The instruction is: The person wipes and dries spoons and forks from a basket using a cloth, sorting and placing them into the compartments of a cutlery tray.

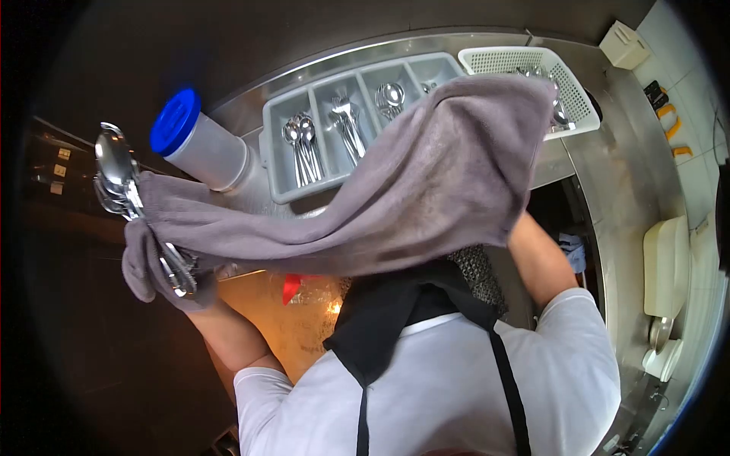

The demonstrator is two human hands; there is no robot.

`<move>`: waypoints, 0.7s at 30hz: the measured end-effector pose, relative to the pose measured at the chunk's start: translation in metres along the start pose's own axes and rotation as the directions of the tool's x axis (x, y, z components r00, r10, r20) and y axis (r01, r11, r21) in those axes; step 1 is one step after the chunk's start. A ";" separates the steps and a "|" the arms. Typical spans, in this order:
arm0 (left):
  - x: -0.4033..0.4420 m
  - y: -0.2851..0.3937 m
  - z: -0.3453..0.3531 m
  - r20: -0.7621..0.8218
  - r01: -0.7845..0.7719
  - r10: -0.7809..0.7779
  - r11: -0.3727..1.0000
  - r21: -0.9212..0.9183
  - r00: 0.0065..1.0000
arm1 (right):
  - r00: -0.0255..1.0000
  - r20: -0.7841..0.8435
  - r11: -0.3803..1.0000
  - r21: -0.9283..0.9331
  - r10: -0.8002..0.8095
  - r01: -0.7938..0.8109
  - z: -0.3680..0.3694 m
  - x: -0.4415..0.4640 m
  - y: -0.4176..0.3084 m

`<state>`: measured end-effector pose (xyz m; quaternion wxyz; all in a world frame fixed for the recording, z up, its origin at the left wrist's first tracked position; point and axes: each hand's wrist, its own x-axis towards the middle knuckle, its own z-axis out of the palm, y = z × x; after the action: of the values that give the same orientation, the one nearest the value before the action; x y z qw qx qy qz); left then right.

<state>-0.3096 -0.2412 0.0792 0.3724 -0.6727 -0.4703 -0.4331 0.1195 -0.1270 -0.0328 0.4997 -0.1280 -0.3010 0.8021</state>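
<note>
A grey-purple cloth [449,152] stretches across the view between my two arms. At the left, several spoons and other cutlery [116,163] stand bunched together in the cloth's left end, where my left hand [171,277] is closed round them, mostly covered by the fabric. My right hand is hidden behind the raised right end of the cloth; only the forearm shows below it. Behind the cloth lies a grey divided tray [274,137] with spoons [303,144] and forks [347,125] sorted in separate compartments, partly covered by the cloth.
A white perforated basket [574,83] with cutlery is at the back right. A clear container [217,152] with a blue lid [175,121] stands left of the tray. Along the right counter are a cream box [665,266] and, farther back, a white holder [623,45].
</note>
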 end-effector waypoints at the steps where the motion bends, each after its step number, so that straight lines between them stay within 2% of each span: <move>1: 0.004 0.010 0.002 0.082 -0.031 0.028 0.999 0.031 0.996 | 0.999 -0.046 0.999 -0.040 0.010 -0.012 -0.006 0.000 0.007; 2: -0.030 -0.001 0.008 0.098 0.210 -0.198 0.969 -0.133 0.975 | 0.996 -0.083 0.997 -0.077 0.014 -0.021 -0.011 -0.006 0.013; 3: -0.063 -0.012 0.015 0.108 0.427 -0.414 0.855 -0.293 0.904 | 0.995 -0.103 0.994 -0.108 0.012 -0.023 -0.013 -0.009 0.012; 4: -0.016 0.020 0.000 0.383 0.062 -0.101 0.992 0.111 0.918 | 0.992 -0.126 0.990 -0.141 0.010 -0.028 -0.017 -0.011 0.009; 6: -0.015 0.041 0.019 0.283 0.139 -0.118 0.989 -0.054 0.952 | 0.986 -0.167 0.974 -0.226 -0.005 -0.034 -0.021 -0.016 0.000; 8: -0.043 0.040 0.029 0.368 0.294 -0.227 0.946 -0.137 0.902 | 0.978 -0.209 0.950 -0.308 -0.010 -0.056 -0.023 -0.021 0.001; 10: -0.055 0.052 0.035 0.419 0.195 -0.142 0.977 -0.085 0.897 | 0.972 -0.236 0.924 -0.375 -0.014 -0.077 -0.018 -0.018 0.005; 11: -0.063 0.061 0.040 0.440 0.277 -0.190 0.950 -0.143 0.878 | 0.971 -0.240 0.907 -0.412 -0.017 -0.086 -0.013 -0.014 0.008; 13: -0.076 0.080 0.048 0.502 0.422 -0.224 0.847 -0.323 0.835 | 0.970 -0.242 0.861 -0.497 -0.018 -0.108 0.001 -0.004 0.019; 15: -0.073 0.102 0.056 0.540 0.488 -0.193 0.729 -0.480 0.819 | 0.971 -0.240 0.806 -0.577 -0.014 -0.131 0.013 0.012 0.046; 16: -0.082 0.102 0.068 0.589 0.485 -0.080 0.661 -0.572 0.804 | 0.971 -0.240 0.776 -0.615 -0.013 -0.142 0.018 0.021 0.065; 18: -0.070 0.120 0.067 0.766 0.630 -0.030 0.590 -0.504 0.642 | 0.977 -0.212 0.708 -0.695 -0.038 -0.123 0.030 0.036 0.105; 20: -0.059 0.141 0.065 0.814 0.590 0.043 0.667 -0.455 0.579 | 0.989 -0.106 0.607 -0.794 -0.103 -0.022 0.042 0.048 0.126; 21: -0.064 0.142 0.067 0.839 0.403 0.159 0.821 -0.405 0.521 | 0.989 -0.011 0.530 -0.845 -0.147 0.070 0.050 0.055 0.130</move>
<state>-0.1697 -0.2402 -0.0170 -0.1485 -0.8359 -0.4913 -0.1946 -0.0254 -0.1378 -0.0678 0.4370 -0.3659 -0.6364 0.5198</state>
